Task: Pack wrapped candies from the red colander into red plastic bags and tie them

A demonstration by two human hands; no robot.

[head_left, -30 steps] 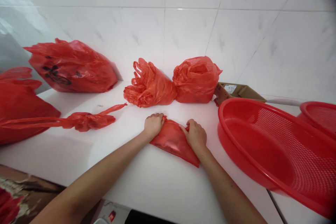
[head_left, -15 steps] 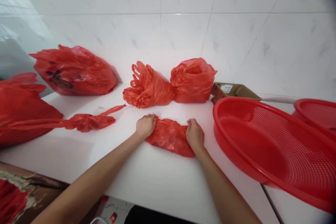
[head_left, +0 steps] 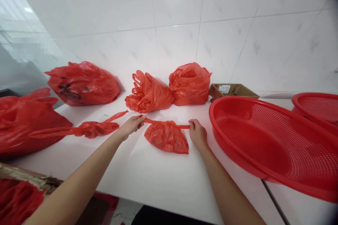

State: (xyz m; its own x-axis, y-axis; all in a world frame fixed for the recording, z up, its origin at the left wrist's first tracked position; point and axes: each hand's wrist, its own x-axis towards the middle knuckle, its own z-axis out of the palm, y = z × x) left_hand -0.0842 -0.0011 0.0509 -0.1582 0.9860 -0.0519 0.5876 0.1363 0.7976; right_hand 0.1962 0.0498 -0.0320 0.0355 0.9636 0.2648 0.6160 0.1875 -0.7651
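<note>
A small red plastic bag (head_left: 167, 137) lies on the white table in front of me, bunched at its top and bulging with contents I cannot make out. My left hand (head_left: 132, 125) pinches one of its handles and draws it out to the left. On the other side my right hand (head_left: 197, 133) grips the opposite handle, stretched to the right. Both handles are taut in a nearly straight line. Left of my left hand rests another small red plastic bag (head_left: 93, 129), gathered in the middle, with its long ends trailing out.
Two fuller red bags (head_left: 190, 82) stand against the tiled wall, and a large printed bag (head_left: 81, 84) is behind at left. Another big red bag (head_left: 26, 123) sits at the left edge. Red plastic baskets (head_left: 250, 137) and a cardboard box (head_left: 235, 90) occupy the right.
My hands have moved apart, pulling the handles out sideways. The bag's top has gathered together, and its body has become more rounded. The camera view has shifted slightly.
</note>
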